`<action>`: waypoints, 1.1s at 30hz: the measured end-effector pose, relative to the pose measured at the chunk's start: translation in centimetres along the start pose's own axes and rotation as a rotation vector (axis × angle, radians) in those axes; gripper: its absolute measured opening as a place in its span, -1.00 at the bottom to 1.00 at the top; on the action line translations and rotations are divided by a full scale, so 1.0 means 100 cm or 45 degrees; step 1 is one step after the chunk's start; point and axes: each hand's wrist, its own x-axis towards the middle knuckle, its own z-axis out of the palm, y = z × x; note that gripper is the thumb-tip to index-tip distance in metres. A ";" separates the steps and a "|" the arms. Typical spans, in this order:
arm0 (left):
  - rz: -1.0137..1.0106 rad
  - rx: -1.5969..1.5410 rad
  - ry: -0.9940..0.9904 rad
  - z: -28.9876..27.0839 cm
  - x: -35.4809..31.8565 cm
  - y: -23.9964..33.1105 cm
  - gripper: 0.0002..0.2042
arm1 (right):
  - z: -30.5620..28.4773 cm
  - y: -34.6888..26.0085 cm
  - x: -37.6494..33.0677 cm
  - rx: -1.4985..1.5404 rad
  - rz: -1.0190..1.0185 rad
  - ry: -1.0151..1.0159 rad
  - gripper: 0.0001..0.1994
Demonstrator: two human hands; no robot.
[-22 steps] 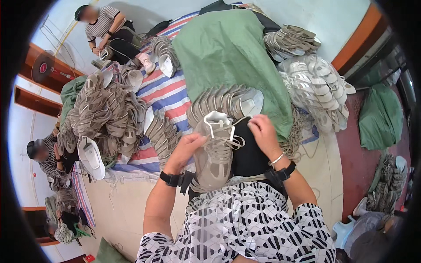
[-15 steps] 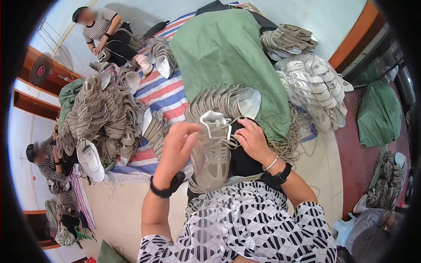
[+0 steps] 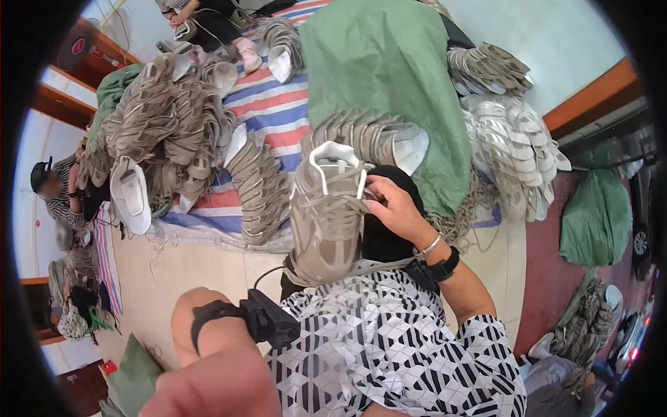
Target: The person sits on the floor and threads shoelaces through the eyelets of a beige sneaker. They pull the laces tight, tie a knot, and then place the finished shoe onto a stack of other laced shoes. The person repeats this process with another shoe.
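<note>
Sneaker upper (image 3: 326, 222), grey-beige with laces and a white loop at its heel end, lay on your lap just above the patterned black-and-white shirt (image 3: 389, 347), its toe toward you and its opening at 12 o'clock. Your right hand (image 3: 392, 208) sat at 3 o'clock of the upper, its grip pinched together on the laces near the white loop; a bracelet and a dark watch band ringed that wrist. Your left hand (image 3: 215, 393) was raised close to the camera at 7 o'clock, blurred, well apart from the upper; I cannot tell whether its grip was apart or together. A black wrist device (image 3: 267, 321) was strapped to that forearm.

Directly beyond the upper at 12 o'clock stood a row of stacked grey uppers (image 3: 368, 135), touching a green tarp (image 3: 389, 83). At 10 o'clock a large heap of uppers (image 3: 167, 125) covered a striped sheet (image 3: 271, 111), with a white insole-shaped piece (image 3: 130, 194) at its near edge. At 2 o'clock lay a pile of pale soles (image 3: 514, 146). Another person (image 3: 59, 194) sat at 9 o'clock, and a further one at 11 o'clock, far off.
</note>
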 end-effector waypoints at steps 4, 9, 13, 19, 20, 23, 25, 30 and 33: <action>-0.119 0.791 -0.280 -0.001 -0.060 -0.059 -0.55 | 0.002 0.010 0.000 0.158 0.081 -0.141 -0.66; -1.645 0.529 -0.239 -0.019 -0.179 -0.177 -0.62 | 0.008 0.007 0.002 0.348 0.031 -0.153 -0.53; -2.293 -0.207 -0.391 -0.033 -0.234 -0.231 -0.62 | 0.012 0.005 -0.002 0.296 0.010 -0.069 -0.67; -2.224 -0.036 -0.536 -0.028 -0.239 -0.254 -0.65 | -0.006 0.010 -0.004 0.787 0.382 -0.173 -0.68; -2.185 -0.099 -0.361 -0.030 -0.242 -0.245 -0.66 | -0.006 0.008 -0.006 0.895 0.436 -0.143 -0.67; -2.172 -0.730 0.222 -0.075 -0.278 -0.241 -0.53 | -0.006 0.007 -0.003 0.921 0.452 -0.150 -0.64; -2.232 -1.181 0.615 -0.081 -0.282 -0.218 -0.40 | -0.005 0.014 -0.002 0.829 0.453 -0.188 -0.64; -2.176 -1.305 0.610 -0.091 -0.273 -0.201 -0.35 | -0.008 0.007 0.003 0.862 0.402 -0.275 -0.61; -2.167 -1.386 0.570 -0.101 -0.276 -0.201 -0.34 | -0.012 -0.003 0.013 0.777 0.442 -0.288 -0.63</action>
